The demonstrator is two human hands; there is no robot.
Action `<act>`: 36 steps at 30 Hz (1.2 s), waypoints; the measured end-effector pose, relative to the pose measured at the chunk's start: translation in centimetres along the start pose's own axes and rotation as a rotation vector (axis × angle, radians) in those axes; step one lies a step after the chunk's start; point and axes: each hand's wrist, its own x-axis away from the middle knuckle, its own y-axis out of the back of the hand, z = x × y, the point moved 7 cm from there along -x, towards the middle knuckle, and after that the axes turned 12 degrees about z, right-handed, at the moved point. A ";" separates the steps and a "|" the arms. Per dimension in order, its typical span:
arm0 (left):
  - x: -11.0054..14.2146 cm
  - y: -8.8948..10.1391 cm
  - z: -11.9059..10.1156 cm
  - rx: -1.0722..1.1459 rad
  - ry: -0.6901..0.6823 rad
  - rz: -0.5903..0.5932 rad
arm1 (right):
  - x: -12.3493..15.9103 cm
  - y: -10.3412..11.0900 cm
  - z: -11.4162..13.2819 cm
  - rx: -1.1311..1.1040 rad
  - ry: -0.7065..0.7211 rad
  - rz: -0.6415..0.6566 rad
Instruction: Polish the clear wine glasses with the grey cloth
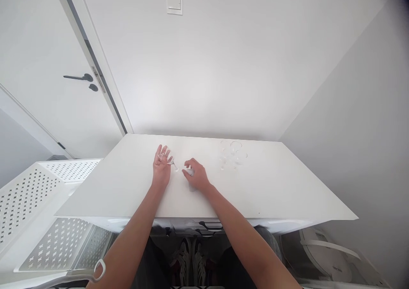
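My left hand [162, 162] is held palm up above the white tabletop, fingers loosely curled round a clear stemmed glass [172, 163]. The glass is tilted, its foot pointing to the right. Close by on the right, my right hand [197, 176] is curled round a small pale grey thing [190, 171], mostly hidden by the fingers; its kind cannot be made out. The two hands are apart. Further right, several clear glasses [236, 145] stand in a group on the tabletop, their outlines faint against the white.
The white tabletop [271, 191] runs back to a wall with a switch [174, 1]. On the left are a door with a black handle [78, 77] and a white perforated rack [30, 199]. Drawer handles [209, 226] sit under the front edge, and a round-lidded bin-like object [329, 255] at lower right.
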 end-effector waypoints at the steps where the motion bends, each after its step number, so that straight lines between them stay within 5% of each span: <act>1: 0.0 -0.1 -0.1 -0.015 0.006 0.005 | 0.0 -0.9 0.2 0.070 0.011 0.062; 9: 0.5 -2.0 0.1 -0.141 0.069 0.119 | 0.3 -4.4 0.3 0.462 0.068 0.315; 22: 0.6 -3.1 0.3 -0.220 0.090 0.211 | 0.8 -4.2 0.9 0.721 -0.103 0.448; 28: 0.9 -4.7 0.5 -0.280 0.102 0.372 | 3.4 -1.9 -0.1 0.742 -0.201 0.390; 31: 1.0 -4.5 1.1 -0.356 0.136 0.339 | 5.9 0.4 -0.9 0.752 -0.219 0.341; 36: 1.6 -4.3 2.9 -0.516 0.372 0.365 | 11.0 5.7 -2.7 0.743 -0.219 0.250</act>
